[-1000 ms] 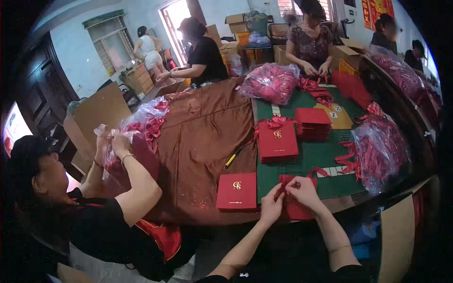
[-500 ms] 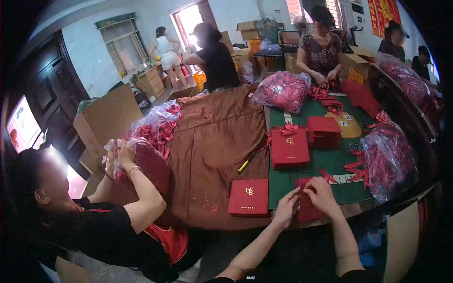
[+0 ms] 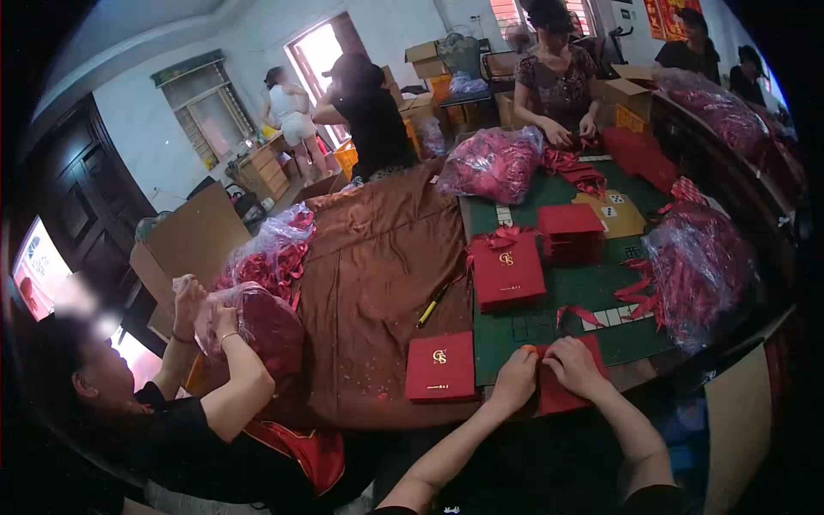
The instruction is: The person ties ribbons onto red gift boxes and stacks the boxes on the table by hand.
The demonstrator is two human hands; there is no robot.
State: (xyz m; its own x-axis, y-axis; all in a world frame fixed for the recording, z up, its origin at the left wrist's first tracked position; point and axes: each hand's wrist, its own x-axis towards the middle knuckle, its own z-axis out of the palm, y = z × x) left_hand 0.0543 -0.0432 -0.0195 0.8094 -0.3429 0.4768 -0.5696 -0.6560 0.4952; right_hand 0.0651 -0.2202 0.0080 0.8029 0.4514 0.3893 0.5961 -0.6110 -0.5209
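Observation:
A plain red paper bag (image 3: 573, 396) lies at the near edge of the green mat, between my two hands. My left hand (image 3: 517, 378) is closed at its upper left edge, with a spot of orange at the fingertips. Curled fingers of my right hand (image 3: 573, 367) pinch the bag's top edge; the exact grip is partly hidden. Just beyond lies a loose red ribbon (image 3: 594, 318). Left of my hands is a flat red bag with a gold emblem (image 3: 439, 367). Farther back stands a stack of similar bags with ribbon handles (image 3: 508, 273).
A yellow-black cutter knife (image 3: 432, 307) lies on the brown cloth (image 3: 369, 283). A plastic sack of red ribbons (image 3: 699, 270) sits at right, another sack (image 3: 491, 165) at the back. Red bags are piled (image 3: 571, 233) mid-mat. A co-worker at left handles a plastic-wrapped bundle (image 3: 262, 324); another works opposite.
My hands have come down lower and closer together at the top of the red bag, which lies flatter. The camera view has shifted slightly. The co-worker at left has pulled the plastic wrap outward.

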